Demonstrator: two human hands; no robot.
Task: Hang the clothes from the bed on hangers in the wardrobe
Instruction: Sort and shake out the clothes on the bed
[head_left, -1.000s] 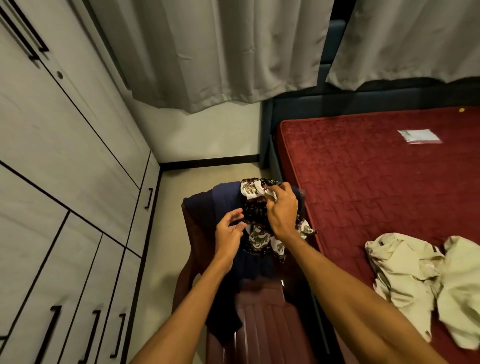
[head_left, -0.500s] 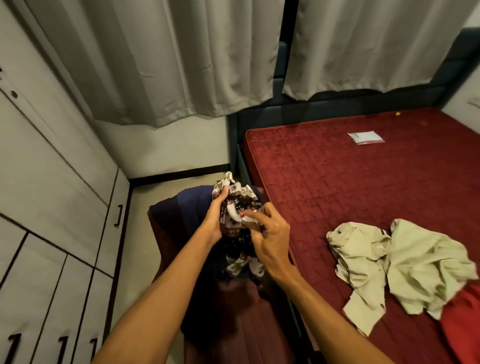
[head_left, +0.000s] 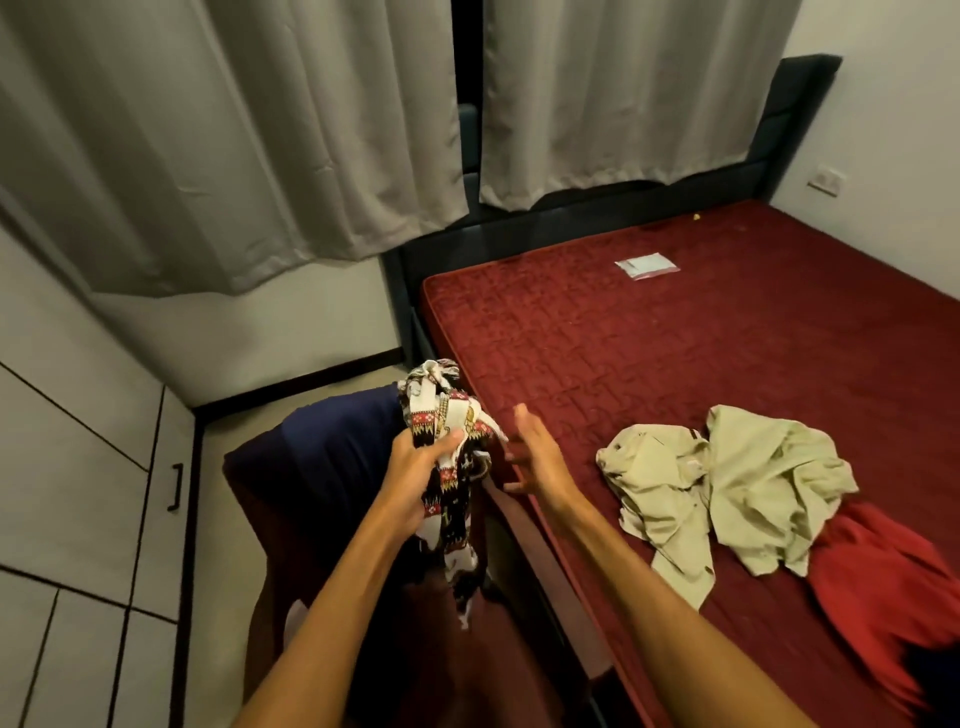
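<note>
My left hand (head_left: 415, 475) grips a bunched patterned garment (head_left: 448, 415), black, white and red, which hangs down above a dark red chair. Just to its right, my right hand (head_left: 535, 457) is spread with straight fingers and holds nothing. A crumpled beige garment (head_left: 727, 483) lies on the dark red mattress (head_left: 649, 343), and a red garment (head_left: 883, 577) lies beside it at the lower right. The grey wardrobe doors (head_left: 78, 467) on the left are closed. No hanger is in view.
A navy cloth (head_left: 332, 441) is draped over the back of the chair (head_left: 415, 649), which stands in the narrow floor strip between wardrobe and bed. Grey curtains (head_left: 234, 145) hang behind. A small white packet (head_left: 645, 266) lies far up the mattress.
My right hand has let go of the patterned garment and opened beside it; my left hand now holds it alone. The view has swung right, showing more of the bed.
</note>
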